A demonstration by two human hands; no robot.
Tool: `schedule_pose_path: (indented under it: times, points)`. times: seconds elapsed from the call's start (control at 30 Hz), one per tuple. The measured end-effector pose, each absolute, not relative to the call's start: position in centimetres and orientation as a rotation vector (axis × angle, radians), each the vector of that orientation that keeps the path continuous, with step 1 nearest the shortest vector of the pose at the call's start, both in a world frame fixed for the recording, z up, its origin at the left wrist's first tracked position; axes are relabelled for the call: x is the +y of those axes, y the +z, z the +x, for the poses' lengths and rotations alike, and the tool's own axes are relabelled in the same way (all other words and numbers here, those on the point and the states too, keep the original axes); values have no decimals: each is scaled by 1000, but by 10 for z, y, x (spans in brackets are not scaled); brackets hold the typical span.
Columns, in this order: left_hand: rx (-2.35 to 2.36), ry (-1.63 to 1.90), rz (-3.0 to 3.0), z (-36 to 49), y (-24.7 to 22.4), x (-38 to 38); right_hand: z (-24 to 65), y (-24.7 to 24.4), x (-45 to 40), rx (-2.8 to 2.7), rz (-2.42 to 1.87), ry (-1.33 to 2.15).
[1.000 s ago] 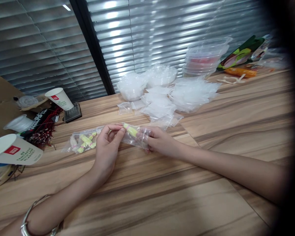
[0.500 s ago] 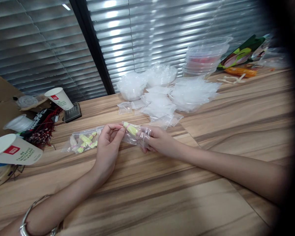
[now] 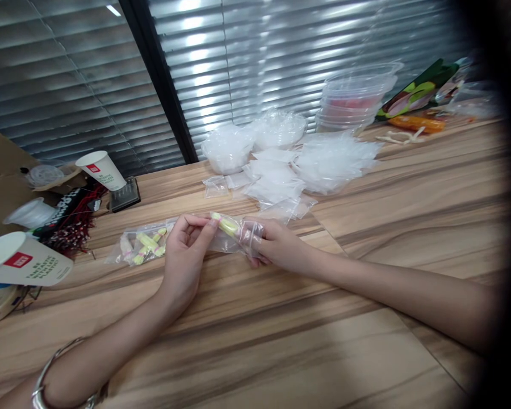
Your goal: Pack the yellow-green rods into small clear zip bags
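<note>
Between my hands, a little above the table, is a clear plastic bag (image 3: 226, 243) with a yellow bundle (image 3: 227, 226) in it, tied with a pink band. My left hand (image 3: 189, 244) pinches the bag's left end near the bundle's tip. At the other end my right hand (image 3: 272, 241) is closed on the bag, its fingers partly behind the crumpled plastic. Beyond my left hand lies another clear bag (image 3: 123, 254) with several yellow bundles (image 3: 150, 243) and a pale one inside.
Flat clear bags (image 3: 276, 182) are piled behind my hands, near bag-filled tubs (image 3: 227, 150) and stacked plastic containers (image 3: 351, 99). Paper cups (image 3: 42, 264) and dark red beaded strands (image 3: 72, 227) stand at left. An orange packet (image 3: 417, 123) lies far right.
My left hand has shifted very slightly left, and the yellow bundle's tip sits a bit differently at its fingers. Both hands keep hold of the bag.
</note>
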State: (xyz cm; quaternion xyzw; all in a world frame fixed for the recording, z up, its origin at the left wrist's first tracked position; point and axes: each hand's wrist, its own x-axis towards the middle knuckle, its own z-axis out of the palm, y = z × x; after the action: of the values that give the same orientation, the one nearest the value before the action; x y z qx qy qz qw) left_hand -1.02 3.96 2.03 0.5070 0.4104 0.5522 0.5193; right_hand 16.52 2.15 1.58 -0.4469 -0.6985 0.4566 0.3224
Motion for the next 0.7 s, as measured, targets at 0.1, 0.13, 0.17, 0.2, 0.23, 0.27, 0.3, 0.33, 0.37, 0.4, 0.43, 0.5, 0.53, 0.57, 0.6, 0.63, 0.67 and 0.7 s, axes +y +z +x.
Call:
schedule_pose_path:
  times: [0.1, 0.13, 0.17, 0.2, 0.23, 0.27, 0.3, 0.33, 0.37, 0.4, 0.43, 0.5, 0.53, 0.57, 0.6, 0.63, 0.67, 0.7]
  points:
    - [988, 1310, 1224, -10, 20, 40, 165, 16, 21, -1832, -1152, 1223]
    - [986, 1312, 1226, -10, 20, 40, 165, 17, 21, -1829, -1149, 1227]
    - [983, 1315, 1227, -10, 20, 40, 165, 17, 21, -1827, -1146, 1228]
    - [981, 1317, 1227, -11, 21, 40, 164, 17, 21, -1825, -1148, 1226]
    - [978, 1317, 1226, -11, 21, 40, 164, 17, 21, -1823, -1152, 1225]
    - [975, 1313, 1225, -11, 22, 40, 164, 17, 21, -1822, -1158, 1223]
    - [973, 1308, 1224, -11, 22, 40, 164, 17, 21, -1822, -1164, 1221]
    - [970, 1304, 1221, -11, 23, 40, 164, 17, 21, -1822, -1169, 1218]
    - [966, 1302, 1216, -11, 24, 40, 164, 17, 21, -1823, -1169, 1216]
    - [962, 1300, 1210, -11, 24, 40, 165, 16, 21, -1824, -1166, 1214]
    - [957, 1299, 1204, -10, 25, 40, 165, 16, 21, -1823, -1160, 1214]
    - [951, 1295, 1195, -10, 26, 39, 165, 15, 21, -1816, -1144, 1221]
    - [949, 1290, 1191, -10, 26, 39, 165, 15, 21, -1809, -1134, 1228]
    - [947, 1285, 1185, -10, 26, 39, 165, 15, 22, -1803, -1124, 1236]
    - [947, 1282, 1180, -10, 26, 39, 165, 14, 22, -1797, -1114, 1244]
    - [948, 1282, 1174, -10, 25, 39, 164, 14, 22, -1791, -1104, 1255]
    - [952, 1282, 1169, -10, 25, 39, 164, 15, 22, -1787, -1094, 1271]
    - [958, 1285, 1169, -11, 25, 40, 164, 15, 22, -1783, -1082, 1292]
